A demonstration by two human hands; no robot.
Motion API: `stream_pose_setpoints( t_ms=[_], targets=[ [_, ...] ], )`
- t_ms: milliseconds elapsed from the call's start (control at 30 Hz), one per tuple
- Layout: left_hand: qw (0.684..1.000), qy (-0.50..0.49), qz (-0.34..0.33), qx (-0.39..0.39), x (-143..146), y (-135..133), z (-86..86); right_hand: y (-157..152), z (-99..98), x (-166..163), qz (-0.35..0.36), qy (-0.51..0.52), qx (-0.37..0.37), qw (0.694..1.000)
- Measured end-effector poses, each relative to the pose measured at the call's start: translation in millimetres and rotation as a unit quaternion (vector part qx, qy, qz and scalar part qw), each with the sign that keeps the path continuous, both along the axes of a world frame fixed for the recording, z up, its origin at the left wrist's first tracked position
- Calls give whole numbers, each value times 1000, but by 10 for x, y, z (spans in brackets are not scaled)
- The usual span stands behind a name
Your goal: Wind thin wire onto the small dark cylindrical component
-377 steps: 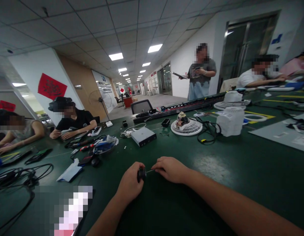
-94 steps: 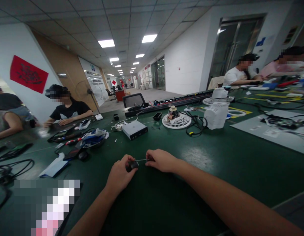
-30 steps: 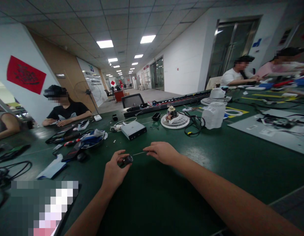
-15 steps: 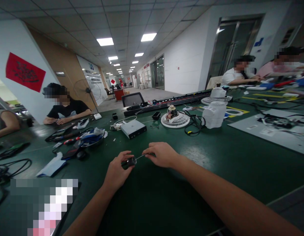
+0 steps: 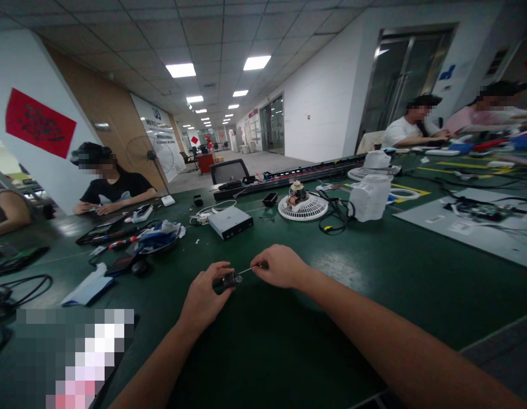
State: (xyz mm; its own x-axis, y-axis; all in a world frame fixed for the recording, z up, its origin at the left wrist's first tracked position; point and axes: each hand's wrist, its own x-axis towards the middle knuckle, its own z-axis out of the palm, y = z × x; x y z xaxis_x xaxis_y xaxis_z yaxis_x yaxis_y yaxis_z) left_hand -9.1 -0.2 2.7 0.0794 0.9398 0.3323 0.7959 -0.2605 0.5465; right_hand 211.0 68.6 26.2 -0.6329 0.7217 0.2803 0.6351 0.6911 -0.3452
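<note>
My left hand point(image 5: 204, 292) grips a small dark cylinder point(image 5: 231, 279) between thumb and fingers, just above the green table. The cylinder lies on its side, and its round end faces right. My right hand point(image 5: 282, 267) is closed in a pinch on a thin metal rod point(image 5: 247, 271), whose handle, if any, is hidden by the fingers. The rod slants down to the left, its tip at the cylinder's round end. I cannot tell whether the tip enters the cylinder.
Beyond my hands sit a disc drive point(image 5: 231, 222), a fan part with a white grille point(image 5: 303, 207) and a white plastic housing point(image 5: 371, 197). Tools and a blue cloth bundle point(image 5: 160, 236) lie left. A grey panel point(image 5: 465, 227) lies right. Other people point(image 5: 118, 187) sit around the table.
The cylinder's round end has turned and dropped slightly. My right hand has shifted a little to the right with the rod. The whole view has drifted slightly.
</note>
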Motion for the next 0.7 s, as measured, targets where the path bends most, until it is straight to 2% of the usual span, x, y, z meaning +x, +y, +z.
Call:
stream_pose_setpoints(
  t_ms=[167,467,600,700],
  targets=[
    [1000,-9,-3,-3,0,0,-11,32,-22,21,29,-19,-10,999],
    [998,-2,67,-9,1,17,23,1,-47,-32,-82,-37,17,996],
    [995,-12,102,-2,-31,33,32,-41,-109,-124,-121,17,-51,991],
    [992,-27,121,10,-62,58,1,-98,-126,-213,-95,90,-125,984]
  ],
)
